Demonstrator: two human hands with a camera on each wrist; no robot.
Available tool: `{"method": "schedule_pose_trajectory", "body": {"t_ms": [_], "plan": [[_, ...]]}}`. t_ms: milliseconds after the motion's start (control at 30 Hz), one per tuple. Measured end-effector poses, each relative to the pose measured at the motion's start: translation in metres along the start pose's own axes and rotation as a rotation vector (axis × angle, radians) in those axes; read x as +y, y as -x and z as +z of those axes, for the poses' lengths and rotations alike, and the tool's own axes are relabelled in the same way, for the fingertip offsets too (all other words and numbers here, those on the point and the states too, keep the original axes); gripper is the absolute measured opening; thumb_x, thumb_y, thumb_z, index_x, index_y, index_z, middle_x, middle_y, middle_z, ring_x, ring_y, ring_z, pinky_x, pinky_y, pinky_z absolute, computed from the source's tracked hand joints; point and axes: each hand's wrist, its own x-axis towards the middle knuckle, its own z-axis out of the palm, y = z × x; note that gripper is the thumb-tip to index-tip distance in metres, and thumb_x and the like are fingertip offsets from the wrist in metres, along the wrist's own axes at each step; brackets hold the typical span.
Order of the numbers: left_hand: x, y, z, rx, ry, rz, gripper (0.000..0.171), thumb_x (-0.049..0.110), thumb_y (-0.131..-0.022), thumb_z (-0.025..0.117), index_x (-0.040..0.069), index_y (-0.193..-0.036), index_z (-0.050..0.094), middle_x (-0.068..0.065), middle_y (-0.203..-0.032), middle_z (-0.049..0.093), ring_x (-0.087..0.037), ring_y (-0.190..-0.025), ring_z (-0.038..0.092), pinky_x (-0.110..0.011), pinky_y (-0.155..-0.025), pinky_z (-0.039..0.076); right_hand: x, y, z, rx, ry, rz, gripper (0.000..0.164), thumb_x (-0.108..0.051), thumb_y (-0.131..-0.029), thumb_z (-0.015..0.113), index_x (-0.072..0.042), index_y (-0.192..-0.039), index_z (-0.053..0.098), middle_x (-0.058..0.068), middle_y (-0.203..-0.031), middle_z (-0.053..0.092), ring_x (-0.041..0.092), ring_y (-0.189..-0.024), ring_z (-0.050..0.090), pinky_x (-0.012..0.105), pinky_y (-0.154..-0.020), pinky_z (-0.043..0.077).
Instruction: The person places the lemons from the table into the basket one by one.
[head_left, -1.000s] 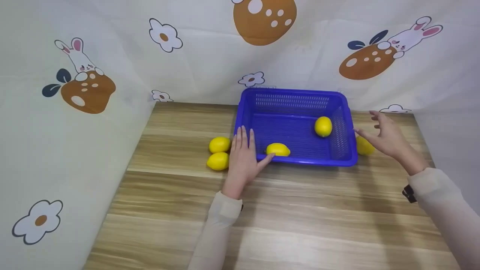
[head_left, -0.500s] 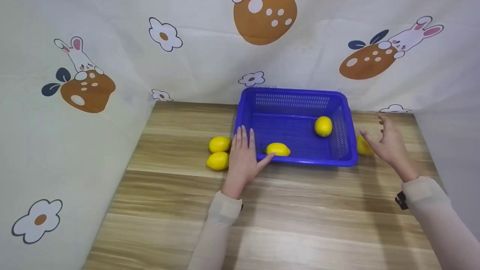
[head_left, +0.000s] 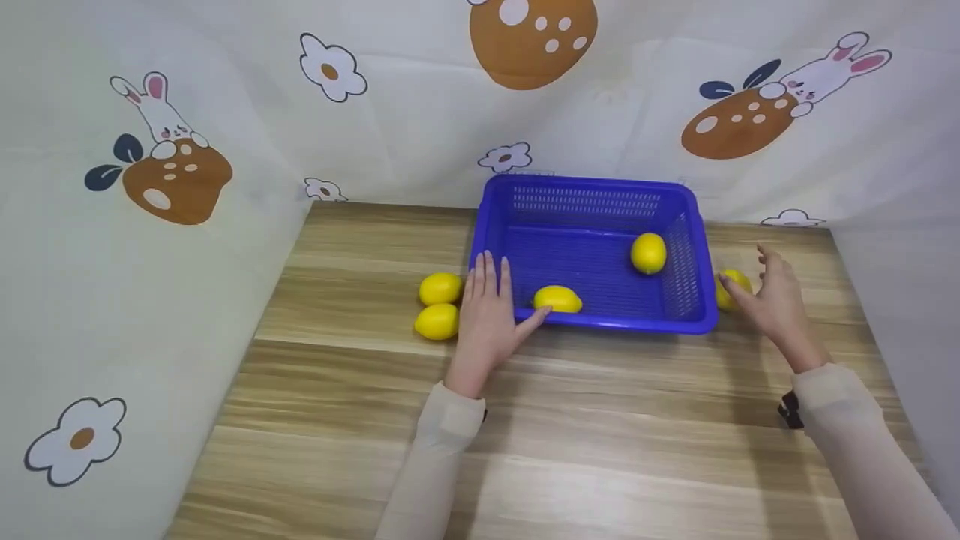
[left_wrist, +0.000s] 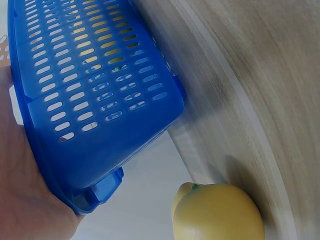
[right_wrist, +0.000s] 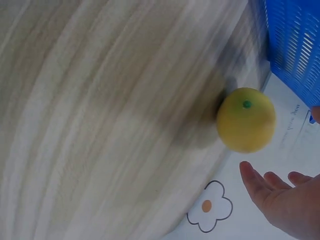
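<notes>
A blue plastic basket (head_left: 592, 324) with slotted walls stands at the back of the table. Inside it are two lemons, one by the right wall (head_left: 648, 253) and one at the front (head_left: 557, 299). My left hand (head_left: 487, 319) rests with straight fingers on the basket's front left corner. To the right of the basket, a lemon (right_wrist: 246, 120) sits on the table. My right hand (head_left: 776, 307) is over and beside that lemon, fingers spread and thumb partly covering it in the head view; nothing is in its grasp.
Two more lemons, a rear one (head_left: 440, 289) and a front one (head_left: 436, 322), lie on the wooden table (head_left: 600, 435) just left of the basket. A printed cloth (head_left: 405, 112) hangs behind and at both sides of the table.
My right hand has shifted down and slightly left in the head view, from the basket's right rim toward the lemon beside it. The left hand and basket stay put.
</notes>
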Motion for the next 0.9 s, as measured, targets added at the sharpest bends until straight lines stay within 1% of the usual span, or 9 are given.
{"method": "schedule_pose_trajectory", "body": {"t_ms": [133,300,500,633,733,900], "plan": [[0.000,0.001,0.000,-0.005,-0.005,-0.004,0.105,0.077,-0.100,0.041,-0.002,-0.166,0.021,-0.029,-0.173,0.012,-0.039,-0.163,0.009,-0.047,-0.134,0.009,0.004,0.000,0.003,-0.031,-0.008,0.028,0.086,-0.028,-0.103,0.067,0.018,-0.158,0.019,0.051,-0.149,0.033,0.069,-0.130,0.042,0.077,-0.108,0.039],[0.000,0.001,-0.001,-0.015,-0.003,-0.006,0.106,0.078,-0.100,0.040,-0.002,-0.167,0.020,-0.029,-0.173,0.010,-0.039,-0.164,0.007,-0.047,-0.134,0.007,0.011,0.000,0.004,-0.062,-0.028,0.043,0.087,-0.027,-0.102,0.068,0.018,-0.158,0.018,0.051,-0.150,0.032,0.069,-0.132,0.042,0.076,-0.109,0.039],[0.000,0.001,-0.001,-0.018,-0.001,-0.009,0.106,0.078,-0.100,0.040,-0.001,-0.167,0.020,-0.028,-0.173,0.010,-0.039,-0.164,0.006,-0.046,-0.134,0.005,0.019,-0.002,0.006,-0.086,-0.054,0.039,0.086,-0.024,-0.102,0.069,0.018,-0.158,0.020,0.051,-0.149,0.035,0.069,-0.132,0.044,0.075,-0.109,0.039],[0.000,0.002,-0.001,-0.029,0.000,-0.013,0.106,0.079,-0.100,0.039,-0.001,-0.167,0.019,-0.028,-0.174,0.009,-0.038,-0.164,0.005,-0.046,-0.134,0.005,0.022,-0.003,0.010,-0.098,-0.058,0.036,0.083,-0.019,-0.100,0.069,0.019,-0.157,0.022,0.050,-0.148,0.038,0.067,-0.130,0.045,0.075,-0.110,0.039],[0.001,0.001,-0.002,-0.038,-0.001,-0.015,0.106,0.079,-0.100,0.038,0.000,-0.167,0.018,-0.028,-0.174,0.008,-0.038,-0.164,0.004,-0.047,-0.134,0.004,0.024,-0.003,0.014,-0.092,-0.041,0.026,0.082,-0.015,-0.097,0.070,0.020,-0.155,0.025,0.050,-0.145,0.040,0.065,-0.129,0.045,0.074,-0.111,0.037],[0.000,0.001,-0.001,-0.025,-0.011,-0.011,0.106,0.078,-0.100,0.040,-0.001,-0.167,0.019,-0.028,-0.173,0.011,-0.039,-0.164,0.006,-0.046,-0.134,0.006,0.027,-0.005,0.018,-0.104,0.008,0.014,0.084,-0.015,-0.093,0.072,0.021,-0.154,0.026,0.051,-0.143,0.041,0.063,-0.129,0.043,0.073,-0.111,0.034]]}}
